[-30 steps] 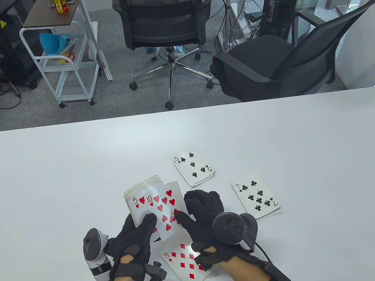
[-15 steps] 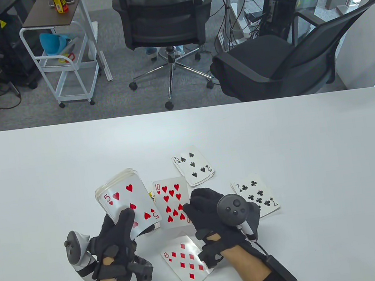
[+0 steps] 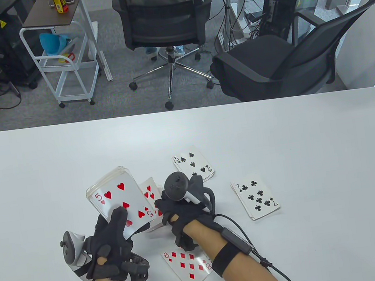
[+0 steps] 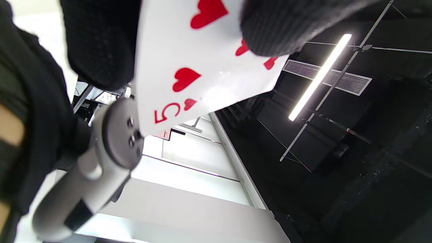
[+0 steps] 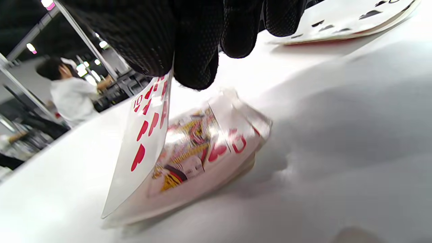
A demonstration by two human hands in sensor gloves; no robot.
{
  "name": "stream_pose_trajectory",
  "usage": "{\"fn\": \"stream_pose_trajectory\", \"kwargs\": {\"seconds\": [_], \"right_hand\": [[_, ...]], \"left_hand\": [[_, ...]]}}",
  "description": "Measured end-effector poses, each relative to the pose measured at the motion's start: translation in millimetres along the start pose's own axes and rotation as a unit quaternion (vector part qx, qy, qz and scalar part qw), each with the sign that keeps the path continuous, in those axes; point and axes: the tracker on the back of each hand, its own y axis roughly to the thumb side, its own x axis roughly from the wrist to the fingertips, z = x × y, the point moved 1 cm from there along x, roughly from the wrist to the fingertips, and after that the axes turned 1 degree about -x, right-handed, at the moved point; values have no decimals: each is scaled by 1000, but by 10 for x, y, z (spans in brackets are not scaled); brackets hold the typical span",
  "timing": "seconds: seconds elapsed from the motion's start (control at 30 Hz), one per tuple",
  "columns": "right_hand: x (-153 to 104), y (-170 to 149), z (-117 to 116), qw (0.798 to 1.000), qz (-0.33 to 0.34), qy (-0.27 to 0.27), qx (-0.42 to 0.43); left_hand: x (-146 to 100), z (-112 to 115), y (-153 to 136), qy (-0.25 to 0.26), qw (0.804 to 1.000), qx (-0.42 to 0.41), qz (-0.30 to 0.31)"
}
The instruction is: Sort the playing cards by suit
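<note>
- Presently, the left hand [image 3: 113, 243] is gripping the unsorted deck [image 3: 119, 200] face up above the table [image 3: 39, 175], toward its near edge; the 5 of hearts [image 4: 189, 77] is showing on top, with the thumb pressing on its face.
- Beside it, the right hand [image 3: 183, 207] is pinching the 10 of hearts [image 5: 145, 135] by 1 edge, tilted, its lower edge touching or just above the hearts pile [image 5: 202, 152]; the right wrist view is showing a face card on top of that pile.
- Nearer the table's middle, the spades pile [image 3: 193, 165] is lying with a 5 on top.
- To the right, the clubs pile [image 3: 256, 196] is lying with a 7 on top, apart from the spades.
- Closest to the near edge, the diamonds pile [image 3: 185, 264] is lying with an 8 on top, partly under the right forearm.
- Progress, as a judgement: 4 suit piles are already standing and each looks several cards thick, yet the deck in the left hand is still thick, so sorting appears well under way with many cards left.
- Next, probably, the 10 is needing release flat onto the hearts pile; the 5 of hearts would belong there too.
</note>
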Motion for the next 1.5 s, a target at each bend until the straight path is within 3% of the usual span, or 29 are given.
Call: {"fn": "stream_pose_trajectory", "kwargs": {"seconds": [0.13, 0.27, 0.43, 0.57, 0.77, 0.93, 1.2, 1.5], "right_hand": [[73, 134, -172, 991, -4, -20, -131], [81, 174, -236, 980, -2, -44, -193], [-9, 42, -67, 990, 5, -56, -129], [-252, -214, 228, 994, 25, -91, -54], [-642, -646, 503, 980, 69, -156, 103], [-849, -783, 492, 952, 120, -246, 138], [-1079, -738, 542, 927, 165, -271, 202], [-1176, -561, 470, 920, 206, -258, 210]], "left_hand": [[-2, 5, 0, -2, 1000, 1, -2], [0, 13, -13, -5, 1000, 2, -4], [-11, 29, -35, -7, 1000, 4, -7], [-8, 39, -55, -8, 1000, 8, -11], [-3, 114, -146, -18, 999, 23, -26], [-16, 154, -267, -24, 997, 48, -55], [-15, 138, -437, -21, 993, 76, -88], [-37, 199, -508, -40, 989, 102, -102]]}}
